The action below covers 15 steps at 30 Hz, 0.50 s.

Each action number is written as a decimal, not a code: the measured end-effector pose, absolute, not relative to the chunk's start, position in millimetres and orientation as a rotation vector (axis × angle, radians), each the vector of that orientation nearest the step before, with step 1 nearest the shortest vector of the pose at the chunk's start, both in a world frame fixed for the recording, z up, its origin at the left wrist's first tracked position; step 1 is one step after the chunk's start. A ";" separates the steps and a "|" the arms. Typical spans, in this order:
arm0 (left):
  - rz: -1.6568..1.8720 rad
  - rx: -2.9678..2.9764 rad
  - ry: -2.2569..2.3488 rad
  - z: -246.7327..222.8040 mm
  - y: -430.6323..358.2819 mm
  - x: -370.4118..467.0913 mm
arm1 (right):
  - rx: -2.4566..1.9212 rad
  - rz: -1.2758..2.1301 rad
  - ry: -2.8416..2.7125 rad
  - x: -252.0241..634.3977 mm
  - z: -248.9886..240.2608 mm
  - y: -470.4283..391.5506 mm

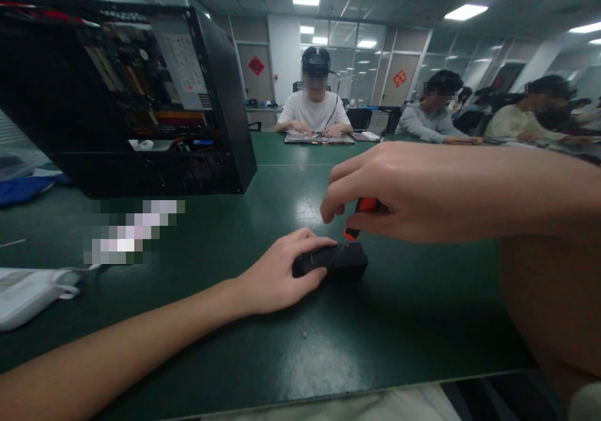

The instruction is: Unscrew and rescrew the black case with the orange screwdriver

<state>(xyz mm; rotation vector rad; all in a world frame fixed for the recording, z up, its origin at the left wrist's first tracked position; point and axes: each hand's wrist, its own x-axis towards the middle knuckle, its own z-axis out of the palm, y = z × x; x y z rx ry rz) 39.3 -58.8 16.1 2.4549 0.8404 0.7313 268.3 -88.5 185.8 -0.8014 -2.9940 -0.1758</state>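
Note:
On the green tabletop lies a small black box-shaped device, its kind unclear to me. My left hand grips its left end, thumb along the near side and fingers over the far side. Above it, my right hand is closed around the red-and-black handle of a screwdriver. The thin shaft slants down to the top of the device; whether its tip sits in a screw is too small to tell. Part of the handle is hidden by my fingers.
An open black computer case stands at the left back. A white device with a cable lies at the left edge, near a blue item. Across the table a person in a white shirt works; others sit at the right.

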 end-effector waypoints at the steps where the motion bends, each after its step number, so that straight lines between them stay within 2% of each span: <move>1: 0.738 2.450 0.838 14.8 -58.7 38.9 | -0.777 -0.163 -3.005 270.3 186.3 -89.3; 11: 0.861 2.380 0.736 9.7 -60.7 38.4 | -0.683 -0.161 -2.958 251.2 185.1 -86.3; 15: 0.946 2.323 0.698 10.9 -64.5 44.1 | -0.591 -0.042 -2.957 243.8 188.2 -88.3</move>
